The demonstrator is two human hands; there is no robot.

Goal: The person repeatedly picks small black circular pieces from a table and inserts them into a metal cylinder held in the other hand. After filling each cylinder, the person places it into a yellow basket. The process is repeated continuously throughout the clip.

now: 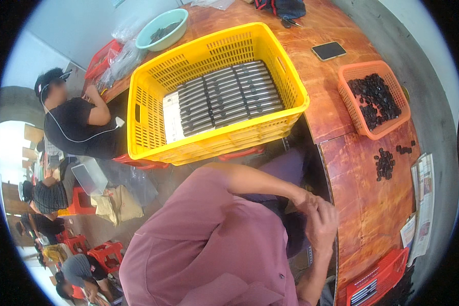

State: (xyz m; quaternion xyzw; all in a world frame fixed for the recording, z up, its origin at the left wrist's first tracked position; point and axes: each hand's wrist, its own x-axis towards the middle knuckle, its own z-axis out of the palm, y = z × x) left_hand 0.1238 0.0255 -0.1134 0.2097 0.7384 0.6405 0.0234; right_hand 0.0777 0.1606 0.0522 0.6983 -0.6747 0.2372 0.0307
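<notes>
Both hands [316, 211] are pressed together at the wooden table [362, 214] edge, contents unseen.

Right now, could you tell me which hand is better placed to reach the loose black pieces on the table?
Probably the right hand: it lies by the edge of the table, nearer the loose black pieces. The left hand touches it, its forearm crossing the body.
</notes>
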